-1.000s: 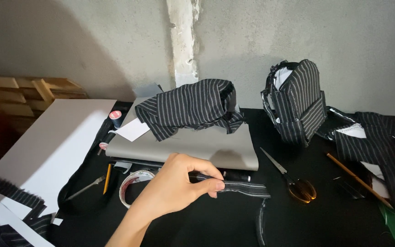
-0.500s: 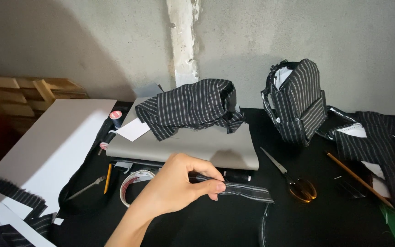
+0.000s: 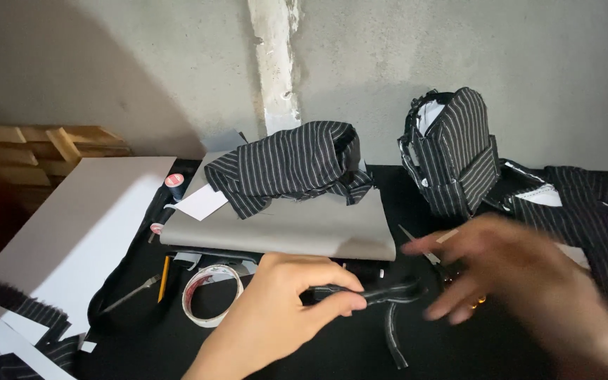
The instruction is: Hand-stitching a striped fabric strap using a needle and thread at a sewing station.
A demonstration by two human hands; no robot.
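Left hand [image 3: 283, 295] pinches a black strap [image 3: 381, 295] at lower centre; right hand [image 3: 522, 281], blurred, fingers spread, grasps nothing. Tape roll [image 3: 211, 294] lies left; grey board [image 3: 283, 229] crowds behind.

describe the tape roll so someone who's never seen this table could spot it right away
Start at the grey board lying flat mid-table under the striped fabric bundle. Just in front of its near left corner, beside the left hand, lies the tape roll: the only ring, pale, reddish inside.

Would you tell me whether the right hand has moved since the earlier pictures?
Yes: the right hand, unseen earlier, has come in from the right, now blurred over the scissors.
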